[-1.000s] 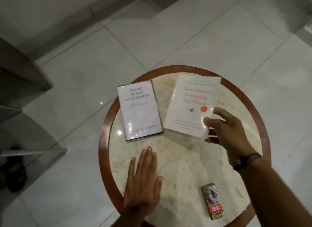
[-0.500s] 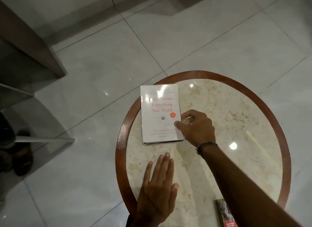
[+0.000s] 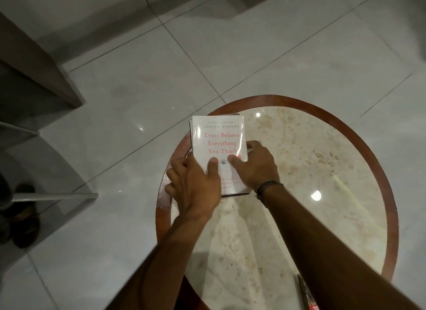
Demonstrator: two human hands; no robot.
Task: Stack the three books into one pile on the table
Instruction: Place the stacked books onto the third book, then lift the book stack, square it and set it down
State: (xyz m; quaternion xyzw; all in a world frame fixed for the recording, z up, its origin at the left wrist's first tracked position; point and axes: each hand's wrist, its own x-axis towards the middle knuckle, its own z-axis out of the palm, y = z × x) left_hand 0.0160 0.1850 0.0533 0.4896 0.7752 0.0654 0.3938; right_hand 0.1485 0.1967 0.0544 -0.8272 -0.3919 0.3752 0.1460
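Down by the table's left rim, the left hand [image 3: 193, 185] grips the near left edge of the white book "Don't Believe Everything You Think" [image 3: 219, 136], thumb flat on its cover. That book lies on another whose edges peek out beneath it. Beside it, the right hand [image 3: 253, 164] clasps the right edge. Both rest on the round marble table [image 3: 311, 159]. A small third book [image 3: 309, 296] lies at the near right, well apart.

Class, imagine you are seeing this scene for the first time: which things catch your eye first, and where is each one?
First comes the white book with red title lettering, lying on another book at the left edge of the round table. Next, both hands frame it: the left hand at its near left corner, the right hand on its right side. A small third book peeks in at the table's near edge.
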